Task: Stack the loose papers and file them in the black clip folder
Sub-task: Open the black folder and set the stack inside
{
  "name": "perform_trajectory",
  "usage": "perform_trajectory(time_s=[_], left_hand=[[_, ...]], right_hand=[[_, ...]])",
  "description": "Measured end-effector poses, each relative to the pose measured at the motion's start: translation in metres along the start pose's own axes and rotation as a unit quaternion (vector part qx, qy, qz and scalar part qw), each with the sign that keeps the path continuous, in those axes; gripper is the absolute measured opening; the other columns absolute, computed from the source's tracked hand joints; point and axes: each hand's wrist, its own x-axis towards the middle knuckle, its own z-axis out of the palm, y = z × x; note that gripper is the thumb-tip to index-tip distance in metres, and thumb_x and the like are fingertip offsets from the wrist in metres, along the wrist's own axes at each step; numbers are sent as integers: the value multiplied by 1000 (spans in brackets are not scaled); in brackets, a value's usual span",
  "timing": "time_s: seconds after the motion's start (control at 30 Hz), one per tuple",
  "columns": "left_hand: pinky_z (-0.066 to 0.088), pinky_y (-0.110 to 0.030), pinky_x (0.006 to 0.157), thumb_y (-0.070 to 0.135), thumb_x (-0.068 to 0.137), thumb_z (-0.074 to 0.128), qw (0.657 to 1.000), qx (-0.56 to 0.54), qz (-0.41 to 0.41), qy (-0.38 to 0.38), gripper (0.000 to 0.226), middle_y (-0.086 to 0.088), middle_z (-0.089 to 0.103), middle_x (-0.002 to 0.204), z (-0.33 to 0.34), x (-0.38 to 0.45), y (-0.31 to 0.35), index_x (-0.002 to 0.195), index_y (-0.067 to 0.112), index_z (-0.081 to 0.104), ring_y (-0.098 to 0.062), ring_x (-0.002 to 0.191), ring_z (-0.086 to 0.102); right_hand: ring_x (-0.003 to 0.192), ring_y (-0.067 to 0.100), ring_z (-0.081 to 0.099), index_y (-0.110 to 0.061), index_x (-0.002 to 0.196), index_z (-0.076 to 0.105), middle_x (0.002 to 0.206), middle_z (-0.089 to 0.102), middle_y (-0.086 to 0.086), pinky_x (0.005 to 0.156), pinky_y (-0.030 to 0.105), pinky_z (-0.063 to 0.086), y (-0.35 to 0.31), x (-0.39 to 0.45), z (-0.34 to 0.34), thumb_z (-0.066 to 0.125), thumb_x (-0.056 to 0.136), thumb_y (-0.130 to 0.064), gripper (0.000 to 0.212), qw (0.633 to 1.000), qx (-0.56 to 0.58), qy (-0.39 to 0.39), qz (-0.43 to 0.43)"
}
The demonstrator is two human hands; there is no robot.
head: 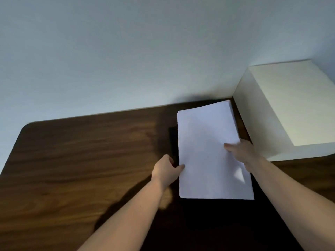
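**Both hands grip paper stack over black folder at bench corner**

Pale blue-grey wall (126, 51) fills the upper half of the view, meeting a dark wood-grain bench (72, 160) whose rounded far-left corner shows at the left edge. Bare grain covers the left part of the bench, crossed lower down by the shadow of the person's left forearm.

Moving right, the left hand (167, 170) reaches in from the bottom centre and holds the left long edge of a stack of white papers (206, 153). Its thumb lies on the top sheet near the lower left of the stack; the other fingers are hidden beneath the paper, so the hand is clamped on the stack's edge. A narrow strip of the black clip folder (173, 142) shows just left of the papers, and more black surface spreads out below the stack's near edge, though how far the folder reaches there is hard to tell in the dim light. The stack sits over the folder, its sheets roughly squared, with slight fanning visible at the far right corner.

Further right, the right hand (242, 151) grips the right long edge of the stack, thumb pressed flat on the top sheet and the remaining fingers hidden behind the edge. A small bright patch of light falls on the paper below this hand.

At far right, a cream-coloured box-shaped block (290, 109) stands on the bench against the wall, close beside the papers' far corner.
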Motion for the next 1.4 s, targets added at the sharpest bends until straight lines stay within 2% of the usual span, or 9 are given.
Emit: perform_trajectory(time_s=[0.1, 0.2, 0.4, 0.57, 0.87, 1.0, 1.1, 1.2, 1.4], left_hand=[[32, -24, 51, 55, 84, 56, 1000, 9, -11, 3, 47, 4, 53, 96, 16, 2, 16, 109, 16, 47, -13, 79, 50], [41, -29, 67, 42, 98, 37, 997, -56, -44, 33, 41, -8, 61, 115, 18, 7, 24, 119, 10, 51, -22, 93, 59], [40, -31, 63, 39, 96, 44, 988, -116, -78, 68, 29, -4, 58, 82, -2, 17, 2, 79, 15, 46, -26, 81, 59], [41, -33, 73, 37, 97, 41, 983, -88, -110, 116, 28, -10, 63, 97, -36, 27, -39, 98, 11, 51, -35, 94, 62], [44, -31, 53, 41, 85, 62, 980, 13, -152, 124, 29, 2, 56, 78, -96, 32, -90, 100, 20, 47, -18, 71, 57], [39, -27, 46, 34, 89, 58, 973, 54, -5, 223, 17, 6, 55, 71, -89, 17, -79, 81, 23, 48, -10, 60, 53], [38, -28, 54, 31, 90, 55, 976, 29, 149, 156, 19, 10, 49, 67, -65, 9, -54, 76, 24, 46, -12, 62, 51], [40, -29, 63, 35, 94, 49, 987, 56, 142, 50, 17, 8, 51, 75, -47, 12, -45, 81, 24, 47, -18, 73, 53], [45, -40, 81, 50, 93, 41, 987, 143, 37, 61, 30, -2, 54, 109, -65, 24, -67, 93, 20, 46, -27, 107, 53]], right_hand=[[103, 36, 58, -4, 110, 60, 104, 66, 13, 96, 48, 45, 7, -1, -6, 58, 85, -28, 35, 993, -96, 65, 0], [99, 28, 58, -3, 118, 59, 118, 65, 13, 90, 37, 45, 9, -7, -2, 59, 88, -28, 39, 997, -55, 49, -39], [80, 17, 56, -10, 114, 62, 96, 63, 2, 73, 29, 44, -13, -13, 21, 61, 88, -25, 30, 996, -38, -25, -79], [74, 0, 54, -13, 118, 61, 88, 62, -13, 56, 16, 39, -28, -16, 51, 63, 87, -26, 34, 991, -30, -89, -94], [88, 29, 65, -2, 111, 65, 103, 67, 12, 82, 38, 51, -37, 1, 30, 72, 79, -11, 35, 995, 64, -77, -27], [73, 16, 63, -7, 93, 65, 90, 67, 5, 76, 30, 45, -24, 10, -11, 70, 80, -9, 14, 995, 72, -65, 9], [54, 7, 54, -13, 67, 56, 70, 57, 0, 52, 23, 40, -20, 8, -21, 71, 81, -15, 21, 998, 47, -28, 28], [35, 0, 50, -12, 66, 55, 63, 53, -3, 29, 12, 33, -15, 7, -23, 69, 82, -12, 22, 998, 45, -26, 22], [63, 3, 55, -16, 77, 60, 73, 61, -9, 48, 18, 37, -3, 9, -26, 72, 80, -16, 13, 998, 51, -38, 15]])
